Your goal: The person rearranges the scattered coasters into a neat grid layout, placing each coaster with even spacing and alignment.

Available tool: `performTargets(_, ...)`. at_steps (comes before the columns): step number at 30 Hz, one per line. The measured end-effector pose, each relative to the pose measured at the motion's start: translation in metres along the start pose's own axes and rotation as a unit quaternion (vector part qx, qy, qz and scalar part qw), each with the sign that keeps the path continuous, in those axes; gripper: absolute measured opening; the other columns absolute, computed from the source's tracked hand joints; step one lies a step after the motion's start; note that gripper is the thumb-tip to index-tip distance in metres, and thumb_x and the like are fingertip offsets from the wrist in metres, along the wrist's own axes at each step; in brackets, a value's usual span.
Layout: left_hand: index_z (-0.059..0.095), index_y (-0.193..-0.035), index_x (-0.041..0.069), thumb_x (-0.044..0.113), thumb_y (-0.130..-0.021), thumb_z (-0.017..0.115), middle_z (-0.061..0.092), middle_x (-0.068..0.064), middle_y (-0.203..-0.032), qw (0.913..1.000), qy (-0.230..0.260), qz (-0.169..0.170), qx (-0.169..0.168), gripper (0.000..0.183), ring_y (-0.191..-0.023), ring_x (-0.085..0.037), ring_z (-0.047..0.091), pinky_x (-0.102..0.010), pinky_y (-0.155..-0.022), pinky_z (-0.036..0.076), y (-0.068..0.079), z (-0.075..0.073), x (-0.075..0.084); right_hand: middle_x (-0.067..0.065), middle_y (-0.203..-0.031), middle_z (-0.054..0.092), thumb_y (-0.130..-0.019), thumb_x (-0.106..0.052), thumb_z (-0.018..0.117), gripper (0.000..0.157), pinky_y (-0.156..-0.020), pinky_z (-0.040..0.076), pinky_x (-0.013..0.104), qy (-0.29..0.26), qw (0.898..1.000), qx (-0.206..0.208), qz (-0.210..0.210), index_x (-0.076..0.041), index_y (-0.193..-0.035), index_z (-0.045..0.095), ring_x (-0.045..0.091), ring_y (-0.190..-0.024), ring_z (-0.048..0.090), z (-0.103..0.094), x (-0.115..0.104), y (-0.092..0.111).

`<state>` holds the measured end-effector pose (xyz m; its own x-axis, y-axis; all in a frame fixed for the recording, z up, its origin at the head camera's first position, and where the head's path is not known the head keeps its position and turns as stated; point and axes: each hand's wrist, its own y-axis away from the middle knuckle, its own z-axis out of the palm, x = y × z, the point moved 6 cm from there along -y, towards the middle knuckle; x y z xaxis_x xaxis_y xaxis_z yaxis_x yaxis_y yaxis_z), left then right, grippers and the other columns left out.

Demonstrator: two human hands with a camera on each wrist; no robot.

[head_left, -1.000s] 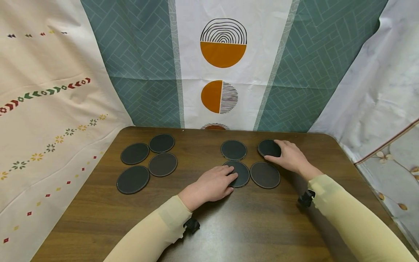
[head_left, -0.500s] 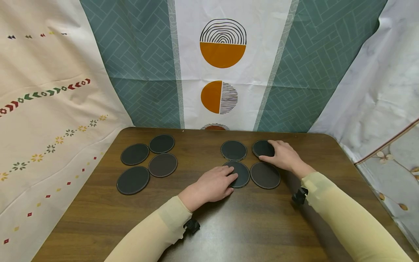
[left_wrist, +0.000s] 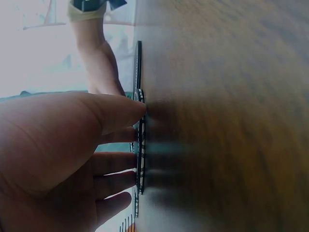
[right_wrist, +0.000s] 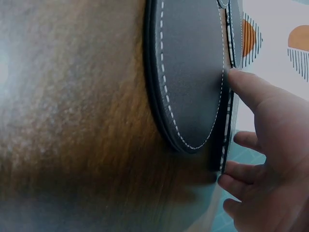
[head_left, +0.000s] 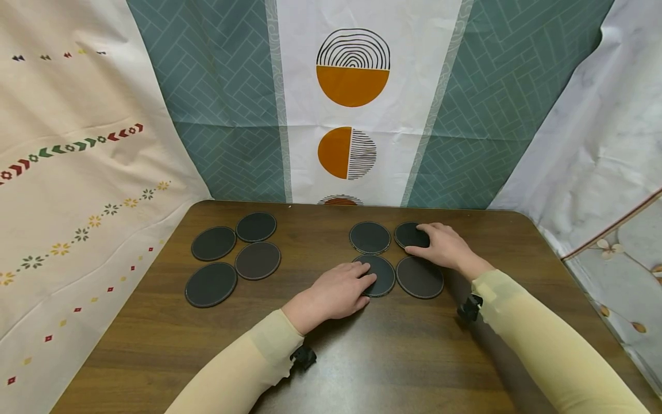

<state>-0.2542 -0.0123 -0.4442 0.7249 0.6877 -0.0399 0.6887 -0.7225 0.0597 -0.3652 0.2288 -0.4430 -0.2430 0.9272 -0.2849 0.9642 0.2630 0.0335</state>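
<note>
Eight-like pairs aside, several round stitched leather coasters lie flat on the table. My right hand (head_left: 445,247) holds the back-right black coaster (head_left: 407,234) by its edge, thumb on the near side and fingers on the far right side. Just in front of it lies a dark brown coaster (head_left: 420,278), its pale stitching plain in the right wrist view. My left hand (head_left: 333,290) rests on the front-left black coaster (head_left: 384,277), fingers extended over its top and thumb (left_wrist: 130,111) at its near rim. Behind that one sits another black coaster (head_left: 369,237).
A second cluster lies at the table's left: black coasters (head_left: 210,285) and a brown coaster (head_left: 257,260). The brown wooden table (head_left: 393,356) ends at a patterned curtain (head_left: 233,115) behind, with cloth hanging at both sides.
My right hand has slid the back-right coaster leftward, closer to the back-left coaster of its cluster. My left hand has stayed in place on its coaster.
</note>
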Motion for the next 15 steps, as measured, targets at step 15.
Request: performTargets(15,0.049,-0.151,0.018,0.043,-0.103,0.057,0.040,-0.009,-0.158,1.0000,0.001,0.001,-0.003,0.055,-0.146,-0.025,0.036,-0.037,-0.118,0.029,0.0005,-0.0006,-0.0005,0.027,-0.150,0.042,-0.091,-0.059,0.067,0.081,-0.106,0.033,0.066,0.005,1.000,-0.005,-0.008,-0.004,-0.148,0.050,0.051,-0.136,0.036,0.0030,-0.0061,-0.0033)
